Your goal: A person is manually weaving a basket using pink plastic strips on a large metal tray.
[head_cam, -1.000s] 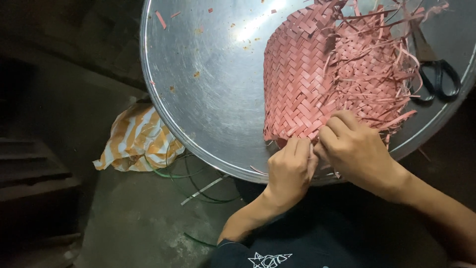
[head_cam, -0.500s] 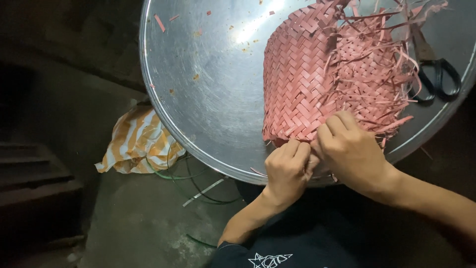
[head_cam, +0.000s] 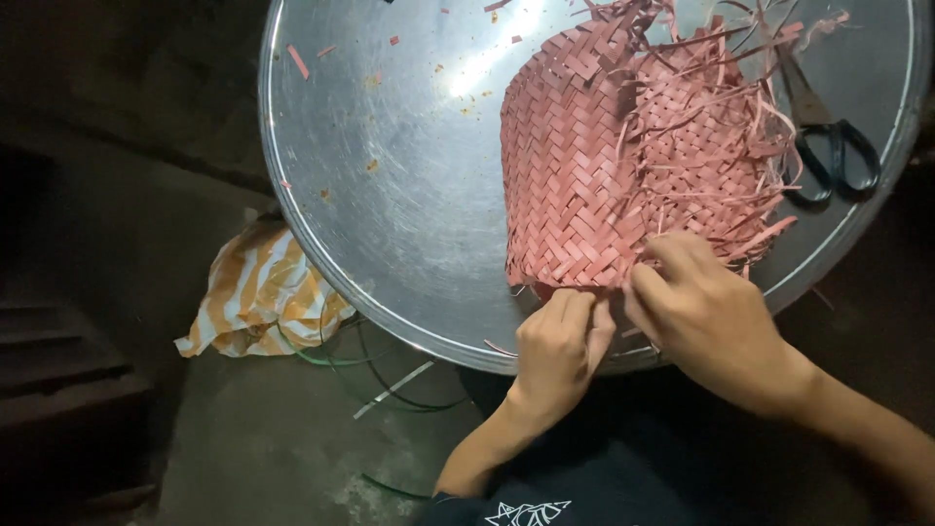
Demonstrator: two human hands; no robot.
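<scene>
A dim grey concrete floor (head_cam: pixel 263 438) fills the lower left, dark steps (head_cam: pixel 58 360) climbing at the far left edge — an orange-and-white striped cloth (head_cam: pixel 253 292) and thin green wires (head_cam: pixel 380 390) lie on it.

Dim surroundings, overhead light glaring off the metal tray (head_cam: pixel 390 195) — picture sharp, edges sinking into shadow.

The tray (head_cam: pixel 390 195) runs off the top and right edges. The hands (head_cam: pixel 623 336) cover the weave's (head_cam: pixel 575 175) near edge, hiding which strips the fingertips pinch. The scissors' (head_cam: pixel 828 146) blade tips vanish under loose strips. Shadow swallows the left side.
</scene>
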